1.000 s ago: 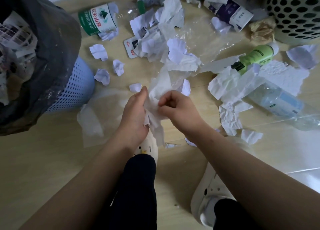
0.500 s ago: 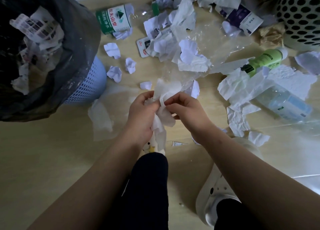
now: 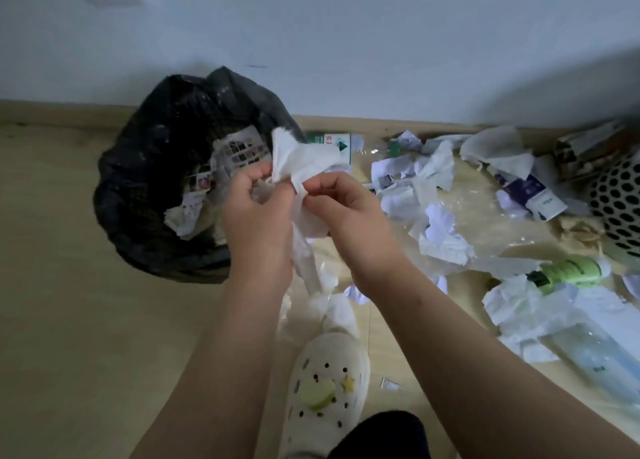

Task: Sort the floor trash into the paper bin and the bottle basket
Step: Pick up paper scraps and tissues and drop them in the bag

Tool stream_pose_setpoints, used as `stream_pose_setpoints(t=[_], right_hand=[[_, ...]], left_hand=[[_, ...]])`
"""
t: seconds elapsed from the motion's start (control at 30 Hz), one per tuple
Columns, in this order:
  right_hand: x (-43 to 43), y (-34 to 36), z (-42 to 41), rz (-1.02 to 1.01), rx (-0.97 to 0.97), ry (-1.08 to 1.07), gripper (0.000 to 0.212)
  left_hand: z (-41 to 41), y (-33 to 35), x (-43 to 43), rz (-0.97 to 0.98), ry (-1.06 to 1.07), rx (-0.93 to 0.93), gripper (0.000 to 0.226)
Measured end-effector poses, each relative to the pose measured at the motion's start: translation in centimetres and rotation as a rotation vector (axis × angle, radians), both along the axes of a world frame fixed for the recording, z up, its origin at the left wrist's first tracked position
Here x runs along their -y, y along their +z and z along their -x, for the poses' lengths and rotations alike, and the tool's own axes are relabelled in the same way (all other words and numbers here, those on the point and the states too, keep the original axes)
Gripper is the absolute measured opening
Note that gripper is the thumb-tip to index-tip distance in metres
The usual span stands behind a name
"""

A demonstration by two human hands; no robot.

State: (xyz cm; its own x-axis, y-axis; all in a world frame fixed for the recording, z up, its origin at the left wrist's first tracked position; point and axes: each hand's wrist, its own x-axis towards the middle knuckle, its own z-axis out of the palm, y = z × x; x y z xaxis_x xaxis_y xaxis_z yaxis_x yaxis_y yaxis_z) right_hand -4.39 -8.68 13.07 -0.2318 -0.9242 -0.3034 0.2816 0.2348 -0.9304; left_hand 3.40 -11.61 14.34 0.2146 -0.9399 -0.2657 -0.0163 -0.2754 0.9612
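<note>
Here, a pale wall fills the upper half of the view and meets a light wooden floor below. On the left, close to the wall, stands the paper bin, lined with a crinkled black bag; its mouth gapes open and printed paper scraps lie inside. To the right, a wide spread of torn white paper and clear plastic film covers the floor up to the skirting. At the far right edge, only partly in view, is the bottle basket, white with round holes.

In the middle, two bare forearms reach up from the bottom of the view. The left hand and the right hand are raised side by side just to the right of the bin's mouth, and between them they hold a crumpled white tissue. The left hand's fingers are curled round its lower part; the right hand pinches a fold with thumb and forefinger. The tissue flares up above the knuckles and a tail hangs down between the wrists.

A large clear bottle lies at the lower right, half under paper. Beyond it is a green bottle with a dark cap, and a clear bottle with a green and white label lies by the skirting behind the hands. A cream clog with a star charm rests on the floor below the wrists.
</note>
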Motion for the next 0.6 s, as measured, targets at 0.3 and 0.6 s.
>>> stream_pose_setpoints(t=[0.3, 0.6], right_hand=[[2.2, 0.0, -4.4, -0.142, -0.079, -0.095, 0.027], [-0.5, -3.6, -2.1, -0.354, -0.082, -0.249, 0.022]], left_hand=[[-5.5, -3.2, 7.5, 0.157, -0.062, 0.799, 0.027], [-4.0, -3.1, 4.7, 0.213, -0.366, 0.875, 0.031]])
